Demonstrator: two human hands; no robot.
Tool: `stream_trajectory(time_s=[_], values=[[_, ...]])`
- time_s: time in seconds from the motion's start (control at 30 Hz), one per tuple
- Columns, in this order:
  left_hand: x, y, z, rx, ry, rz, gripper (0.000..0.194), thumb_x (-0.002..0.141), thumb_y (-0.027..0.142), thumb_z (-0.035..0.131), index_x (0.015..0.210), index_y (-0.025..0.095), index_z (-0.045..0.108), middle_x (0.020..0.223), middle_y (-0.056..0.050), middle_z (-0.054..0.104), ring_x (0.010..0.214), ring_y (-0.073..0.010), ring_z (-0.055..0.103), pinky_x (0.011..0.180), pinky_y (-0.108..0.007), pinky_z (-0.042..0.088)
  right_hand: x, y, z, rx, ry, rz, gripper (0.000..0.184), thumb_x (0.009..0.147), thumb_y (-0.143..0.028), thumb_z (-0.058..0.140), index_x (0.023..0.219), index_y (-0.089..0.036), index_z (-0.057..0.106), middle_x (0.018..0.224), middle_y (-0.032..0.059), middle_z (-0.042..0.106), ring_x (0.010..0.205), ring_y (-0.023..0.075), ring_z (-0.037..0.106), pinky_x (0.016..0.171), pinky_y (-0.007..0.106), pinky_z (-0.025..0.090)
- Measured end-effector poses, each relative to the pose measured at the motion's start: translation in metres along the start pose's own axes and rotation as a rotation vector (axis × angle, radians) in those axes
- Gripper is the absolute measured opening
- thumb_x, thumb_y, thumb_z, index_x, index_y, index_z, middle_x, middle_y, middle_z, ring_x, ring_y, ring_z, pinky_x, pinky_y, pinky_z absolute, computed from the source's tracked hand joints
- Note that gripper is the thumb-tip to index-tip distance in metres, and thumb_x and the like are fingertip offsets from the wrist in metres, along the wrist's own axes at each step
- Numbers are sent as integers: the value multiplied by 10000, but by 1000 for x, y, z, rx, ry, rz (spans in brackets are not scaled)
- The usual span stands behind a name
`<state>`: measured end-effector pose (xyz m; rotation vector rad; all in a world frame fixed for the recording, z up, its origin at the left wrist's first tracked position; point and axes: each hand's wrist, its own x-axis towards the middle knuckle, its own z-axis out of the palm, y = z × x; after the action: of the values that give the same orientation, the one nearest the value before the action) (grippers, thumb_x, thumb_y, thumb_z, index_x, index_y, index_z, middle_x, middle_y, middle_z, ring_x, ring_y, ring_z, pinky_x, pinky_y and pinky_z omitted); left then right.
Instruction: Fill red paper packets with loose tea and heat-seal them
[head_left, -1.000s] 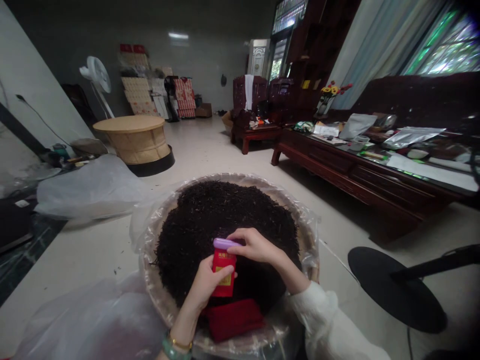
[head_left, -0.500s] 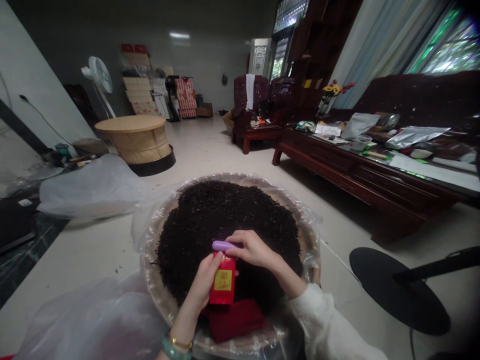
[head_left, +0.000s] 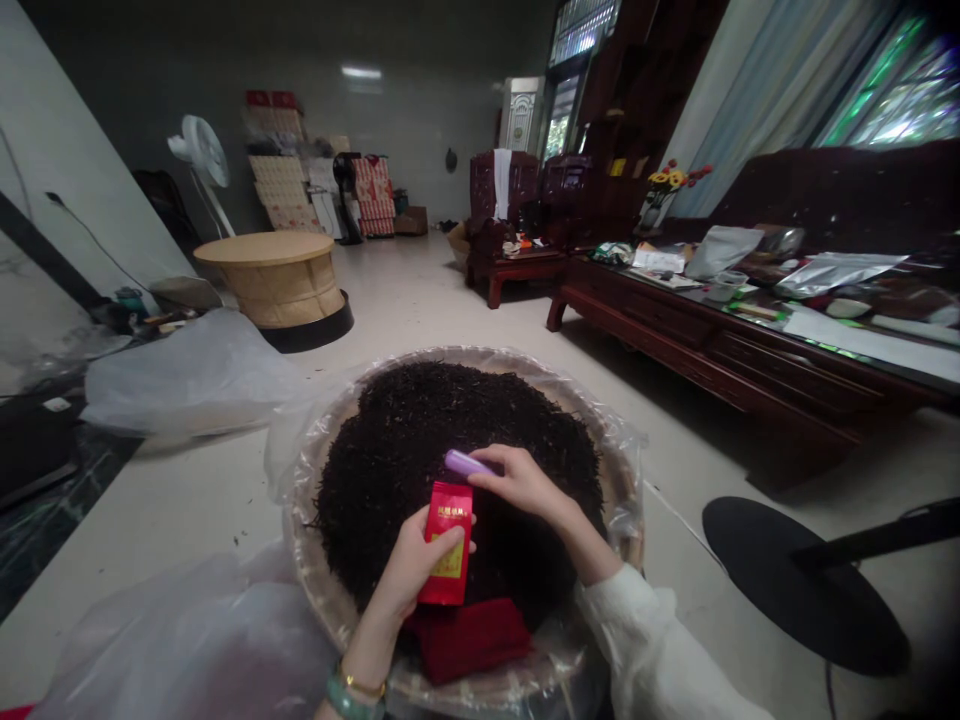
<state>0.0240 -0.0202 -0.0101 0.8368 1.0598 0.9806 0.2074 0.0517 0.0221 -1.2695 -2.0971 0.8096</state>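
My left hand (head_left: 412, 560) is closed around a small red foil packet (head_left: 451, 498) with gold lettering and a yellow label. Its thumb lies across the packet's front. Between the fingers of my right hand (head_left: 521, 484) is a slim purple tool (head_left: 466, 462), rounded at its end; its exact kind I cannot make out. The tool is just above the packet's top edge, apart from it. Below both hands, dark twisted tea leaves (head_left: 420, 430) fill a wide round basket (head_left: 622, 490) lined with clear plastic. A flat stack of red packets (head_left: 476, 640) lies at the basket's near edge.
Clear plastic sheeting (head_left: 187, 640) spreads on the floor at left. A black round stand base (head_left: 806, 585) is at right, near a long dark wooden table (head_left: 712, 350) with pouches on it. Farther back are a round woven stand (head_left: 274, 280) and a white fan (head_left: 201, 150).
My right hand has lifted the purple tool up and right, off the red packet's top edge. My left thumb has slid down the packet, so its gold lettering now shows.
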Motion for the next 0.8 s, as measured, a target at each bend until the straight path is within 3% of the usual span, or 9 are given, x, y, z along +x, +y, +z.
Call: stream_trajectory(time_s=[0.13,0.27,0.33,0.47,0.63,0.8], values=[[-1,0,0,-15,3,-5,514,554,399,828,941,120,639,936,-150,730,692,-228,706,604,-291,529,2,14,-11,-204,40,94,451,786,-389,678,1153,-131,628,1048,123,671,921,258,603,800,356,445],[-1,-1,4,-6,-30,-18,515,554,377,832,957,125,635,942,-145,729,685,-229,710,619,-299,535,-1,1,3,-224,122,-56,311,886,-411,554,1074,-181,648,1005,97,648,950,221,549,843,347,424],[-2,-2,6,12,-46,-28,500,552,366,833,939,126,629,894,-131,733,683,-238,714,625,-306,538,-1,-9,17,-199,79,-146,250,903,-395,534,913,-186,671,880,68,647,858,185,552,783,304,427],[-3,-1,8,43,-56,-32,461,548,354,832,886,126,617,763,-88,722,662,-241,713,622,-308,538,4,-17,35,-203,-25,-211,300,871,-374,595,649,-172,583,652,5,576,634,129,513,616,242,382],[-5,0,9,42,-89,-32,425,556,330,825,868,129,618,741,-64,710,641,-226,708,622,-303,538,2,-13,39,-210,-14,-252,333,891,-296,566,589,-178,491,587,-23,507,543,104,436,550,230,326],[-6,-1,10,29,-98,-43,436,545,316,828,874,121,618,741,-72,707,625,-228,704,611,-306,538,-2,-15,40,-73,-7,-134,337,870,-276,575,564,-174,474,547,-40,463,518,94,416,516,229,303]])
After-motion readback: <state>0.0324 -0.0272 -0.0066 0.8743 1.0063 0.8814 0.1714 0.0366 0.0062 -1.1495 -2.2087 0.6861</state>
